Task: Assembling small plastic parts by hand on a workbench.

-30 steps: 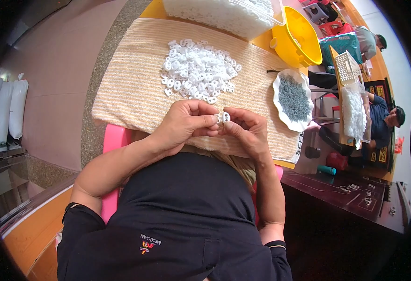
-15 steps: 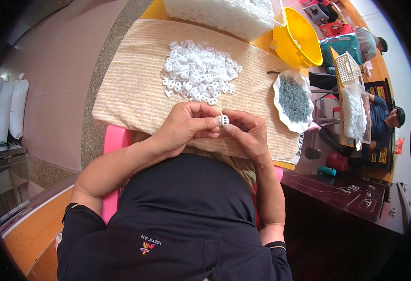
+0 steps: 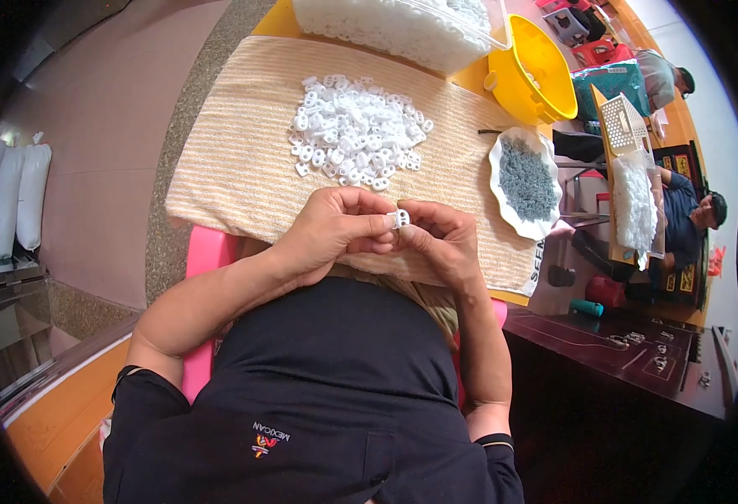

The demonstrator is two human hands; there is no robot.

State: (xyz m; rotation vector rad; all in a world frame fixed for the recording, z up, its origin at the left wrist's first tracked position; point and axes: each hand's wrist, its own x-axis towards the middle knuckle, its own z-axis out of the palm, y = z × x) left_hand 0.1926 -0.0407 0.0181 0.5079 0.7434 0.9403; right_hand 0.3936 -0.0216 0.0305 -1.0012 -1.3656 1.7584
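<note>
Between my two hands, close to the near edge of the towel, is a small white plastic piece with two holes [image 3: 401, 218]. My left hand [image 3: 340, 225] pinches it from the left with thumb and fingertips. From the other side my right hand [image 3: 443, 239] grips it between thumb and bent forefinger. Just beyond my fingers a loose pile of similar white pieces [image 3: 356, 130] lies on the striped beige towel [image 3: 226, 126]. To the right stands a white scalloped dish [image 3: 545, 225] holding many small grey-blue parts [image 3: 527, 181].
At the back are a clear bin of white pieces [image 3: 394, 34] and a yellow basin [image 3: 566, 97]. A dark thin stick [image 3: 488, 131] lies near the dish. Two people sit at the right, one by a tray of white pieces [image 3: 636, 202]. White sacks [image 3: 33, 197] stand far left.
The white piece has turned slightly in my fingertips, and both hands keep hold of it. Otherwise the hands have hardly moved.
</note>
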